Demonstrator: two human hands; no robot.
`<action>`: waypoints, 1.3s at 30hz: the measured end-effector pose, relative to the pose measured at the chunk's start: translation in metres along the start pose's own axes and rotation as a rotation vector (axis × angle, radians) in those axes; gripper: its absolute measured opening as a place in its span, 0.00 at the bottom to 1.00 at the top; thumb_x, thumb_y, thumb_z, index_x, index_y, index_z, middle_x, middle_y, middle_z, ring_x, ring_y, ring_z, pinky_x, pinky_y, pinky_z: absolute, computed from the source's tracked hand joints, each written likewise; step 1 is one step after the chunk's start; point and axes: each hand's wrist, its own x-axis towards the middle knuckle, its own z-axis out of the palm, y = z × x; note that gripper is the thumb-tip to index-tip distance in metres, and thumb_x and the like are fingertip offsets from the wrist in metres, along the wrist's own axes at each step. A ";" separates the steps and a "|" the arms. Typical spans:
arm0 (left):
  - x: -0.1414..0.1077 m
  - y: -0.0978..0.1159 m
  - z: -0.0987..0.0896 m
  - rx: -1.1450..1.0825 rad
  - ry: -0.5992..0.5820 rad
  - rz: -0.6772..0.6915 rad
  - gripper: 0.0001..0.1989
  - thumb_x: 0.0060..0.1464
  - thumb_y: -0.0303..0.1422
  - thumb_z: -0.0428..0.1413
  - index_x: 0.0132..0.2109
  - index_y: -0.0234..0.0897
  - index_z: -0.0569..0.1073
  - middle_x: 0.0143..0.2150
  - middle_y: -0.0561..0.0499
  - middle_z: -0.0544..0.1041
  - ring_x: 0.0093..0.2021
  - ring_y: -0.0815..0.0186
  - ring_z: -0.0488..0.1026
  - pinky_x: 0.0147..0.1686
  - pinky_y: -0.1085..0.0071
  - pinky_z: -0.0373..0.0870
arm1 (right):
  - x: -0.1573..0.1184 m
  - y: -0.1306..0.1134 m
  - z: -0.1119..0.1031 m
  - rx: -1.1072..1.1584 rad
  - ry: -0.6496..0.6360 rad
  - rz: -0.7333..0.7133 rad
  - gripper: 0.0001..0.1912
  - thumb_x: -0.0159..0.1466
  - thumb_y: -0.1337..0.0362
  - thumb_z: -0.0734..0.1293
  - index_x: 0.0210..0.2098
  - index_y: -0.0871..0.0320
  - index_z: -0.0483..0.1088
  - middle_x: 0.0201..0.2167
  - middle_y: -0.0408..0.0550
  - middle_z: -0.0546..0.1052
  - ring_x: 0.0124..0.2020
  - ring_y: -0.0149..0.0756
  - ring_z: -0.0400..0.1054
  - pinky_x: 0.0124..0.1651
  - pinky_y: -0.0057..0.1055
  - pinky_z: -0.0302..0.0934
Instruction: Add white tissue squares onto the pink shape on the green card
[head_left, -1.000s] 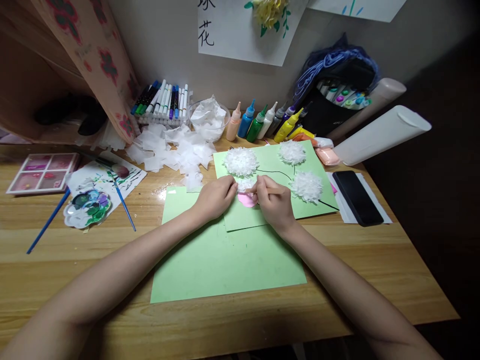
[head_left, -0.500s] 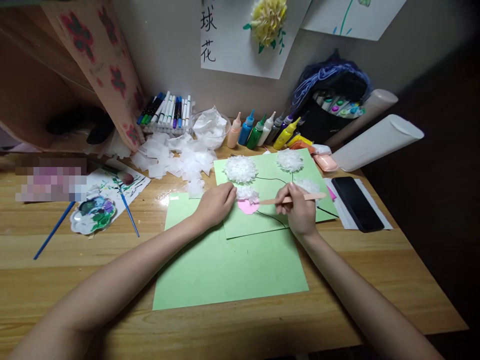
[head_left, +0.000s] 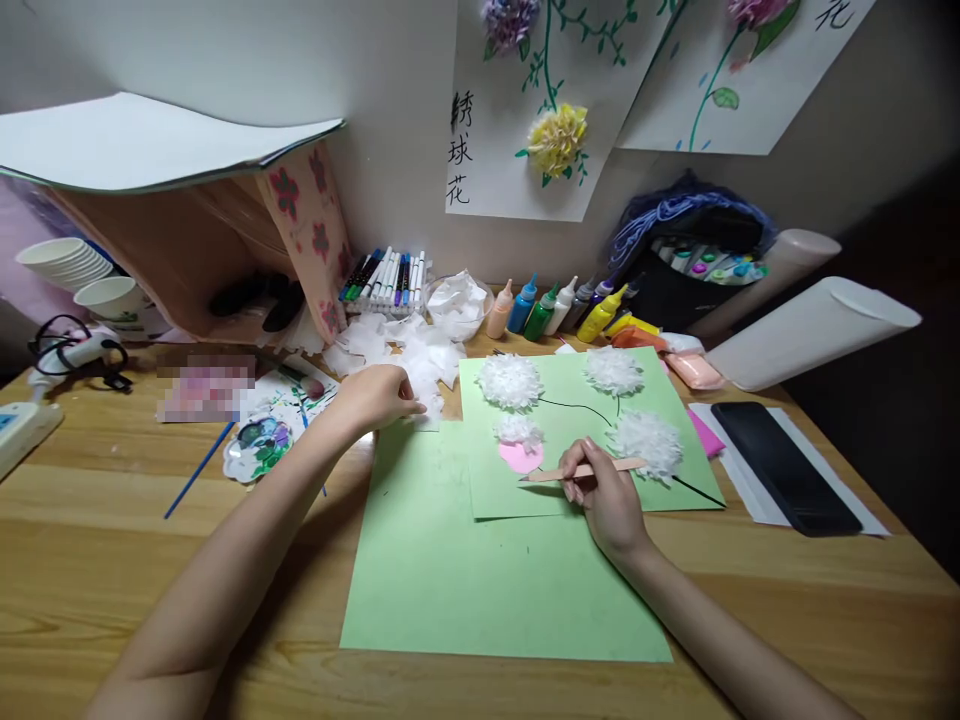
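My left hand (head_left: 379, 398) is closed at the near edge of the loose white paper pieces (head_left: 431, 365), its fingertips pressed together at one of them. My right hand (head_left: 600, 490) grips a wooden pencil (head_left: 553, 474), its dark tip just below a pink round patch (head_left: 521, 456). That patch lies on the upper green sheet (head_left: 570, 425), with a small white paper tuft (head_left: 517, 432) on its upper part. Three larger white paper blooms (head_left: 510, 381) and thin black lines are also on this sheet. A bigger green sheet (head_left: 502, 590) lies partly under it.
Glue and paint bottles (head_left: 540, 314), a bowl of white paper (head_left: 457, 305) and markers (head_left: 386, 278) line the wall. A phone (head_left: 784, 465) lies right; a paint palette (head_left: 256, 448) and blue brush (head_left: 199, 470) lie left. A white tube (head_left: 814, 335) stands at the back right.
The view has shifted, so more of the wall and left side shows. My left hand has left the upper green sheet for the white pieces. The pencil has moved off the pink patch, slightly below it.
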 end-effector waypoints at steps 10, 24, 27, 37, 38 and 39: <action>0.003 0.000 0.003 -0.097 -0.082 -0.023 0.08 0.45 0.38 0.57 0.28 0.39 0.76 0.29 0.50 0.79 0.28 0.64 0.71 0.23 0.72 0.56 | -0.005 -0.002 0.005 0.006 -0.033 0.004 0.23 0.65 0.49 0.60 0.21 0.58 0.67 0.15 0.41 0.65 0.16 0.26 0.55 0.18 0.24 0.49; -0.025 0.031 -0.019 -0.455 -0.285 0.418 0.10 0.48 0.41 0.59 0.31 0.41 0.79 0.32 0.53 0.79 0.32 0.67 0.72 0.32 0.73 0.63 | -0.005 -0.004 0.006 0.042 0.026 -0.060 0.23 0.66 0.51 0.58 0.20 0.58 0.66 0.15 0.40 0.64 0.15 0.26 0.56 0.18 0.25 0.48; -0.026 0.057 0.006 -0.520 -0.336 0.469 0.10 0.49 0.41 0.59 0.32 0.40 0.79 0.32 0.52 0.80 0.33 0.66 0.72 0.33 0.72 0.64 | -0.009 -0.004 0.004 0.066 0.133 -0.224 0.23 0.67 0.53 0.57 0.20 0.57 0.66 0.15 0.40 0.64 0.15 0.26 0.57 0.18 0.26 0.50; -0.020 0.085 0.063 -0.275 -0.007 0.284 0.07 0.51 0.35 0.55 0.31 0.38 0.75 0.34 0.50 0.78 0.33 0.63 0.70 0.27 0.70 0.57 | -0.024 -0.001 0.005 -0.404 -0.058 -0.754 0.20 0.69 0.63 0.54 0.23 0.57 0.67 0.18 0.44 0.68 0.21 0.32 0.62 0.25 0.32 0.55; -0.022 0.085 0.061 -0.270 0.000 0.297 0.07 0.51 0.36 0.55 0.31 0.38 0.74 0.33 0.50 0.78 0.34 0.63 0.70 0.27 0.70 0.57 | -0.024 -0.003 0.004 -0.434 -0.066 -0.786 0.19 0.68 0.64 0.54 0.24 0.57 0.67 0.18 0.44 0.68 0.21 0.32 0.62 0.25 0.31 0.55; -0.024 0.086 0.061 -0.272 0.003 0.319 0.08 0.52 0.37 0.55 0.30 0.38 0.74 0.33 0.51 0.77 0.33 0.64 0.70 0.27 0.70 0.57 | -0.023 -0.004 0.003 -0.447 -0.056 -0.817 0.19 0.68 0.65 0.54 0.24 0.57 0.67 0.18 0.43 0.68 0.21 0.32 0.61 0.25 0.31 0.54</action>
